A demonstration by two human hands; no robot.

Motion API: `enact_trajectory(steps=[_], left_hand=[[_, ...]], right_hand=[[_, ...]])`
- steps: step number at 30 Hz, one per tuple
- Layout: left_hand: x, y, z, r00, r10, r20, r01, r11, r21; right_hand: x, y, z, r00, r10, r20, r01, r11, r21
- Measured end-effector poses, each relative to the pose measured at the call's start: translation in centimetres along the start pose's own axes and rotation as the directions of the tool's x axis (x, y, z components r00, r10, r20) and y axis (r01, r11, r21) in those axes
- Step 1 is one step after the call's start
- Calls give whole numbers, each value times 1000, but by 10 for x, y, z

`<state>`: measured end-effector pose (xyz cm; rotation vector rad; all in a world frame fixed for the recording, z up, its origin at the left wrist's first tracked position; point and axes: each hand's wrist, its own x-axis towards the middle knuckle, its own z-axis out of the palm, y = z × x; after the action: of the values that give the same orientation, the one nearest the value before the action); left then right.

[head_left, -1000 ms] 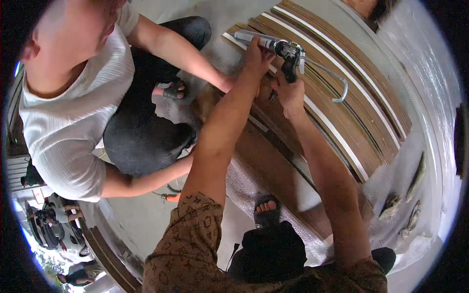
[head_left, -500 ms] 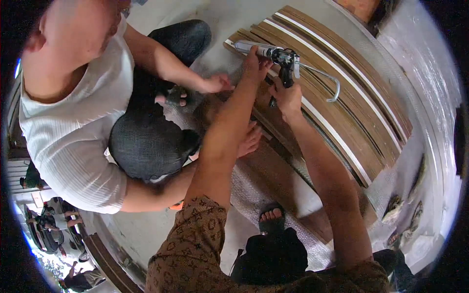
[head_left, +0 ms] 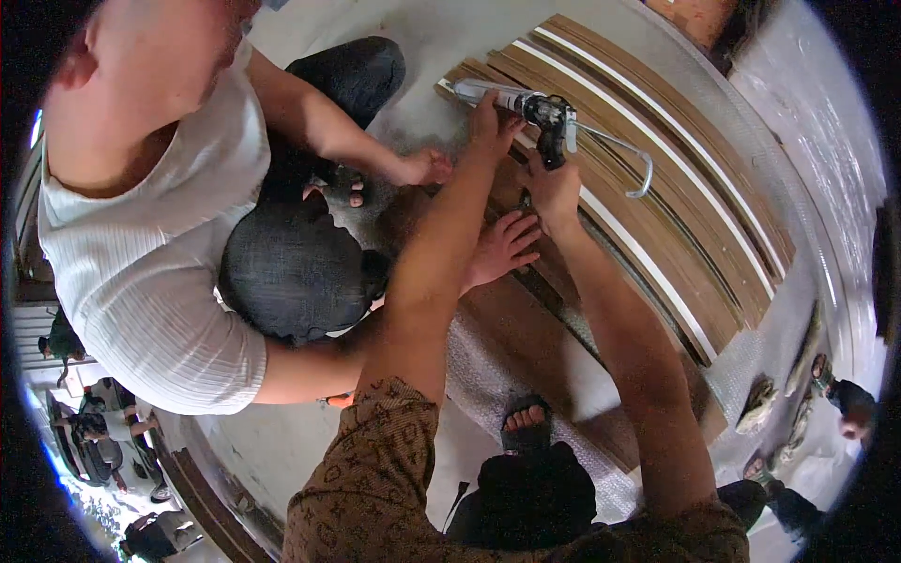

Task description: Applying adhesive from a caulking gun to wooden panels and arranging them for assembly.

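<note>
A caulking gun with a clear tube points to the left, its bent metal rod trailing to the right. My right hand is closed round its black handle. Under the front barrel my left hand is wrapped, steadying the tube. The gun is held above brown boards that carry white strips and lie side by side. Beneath my forearms is a wider brown board. A co-worker's hand lies spread on it, partly behind my left forearm; their other hand is loosely curled.
The co-worker in a white top crouches close on my left. Bubble wrap lies under the boards. Clear plastic film covers things at the right. Work gloves lie on the floor, near another person's foot.
The co-worker's near hand has slid forward and right along the board, fingers spreading. Another person's foot has appeared at the right. My hands and the caulking gun have barely moved.
</note>
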<state>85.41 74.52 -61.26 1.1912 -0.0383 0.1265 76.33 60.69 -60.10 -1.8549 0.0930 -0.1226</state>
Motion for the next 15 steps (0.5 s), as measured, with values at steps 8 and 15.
enact_trajectory(steps=[8, 15], left_hand=[[-25, 2, 24, 993, -20, -117, -5, 978, -207], [-33, 14, 33, 975, -205, 91, 224, 877, -425]], right_hand=[[-12, 17, -6, 998, -7, -56, 10, 999, 45], [-12, 50, -14, 986, -136, -97, 141, 989, 47]])
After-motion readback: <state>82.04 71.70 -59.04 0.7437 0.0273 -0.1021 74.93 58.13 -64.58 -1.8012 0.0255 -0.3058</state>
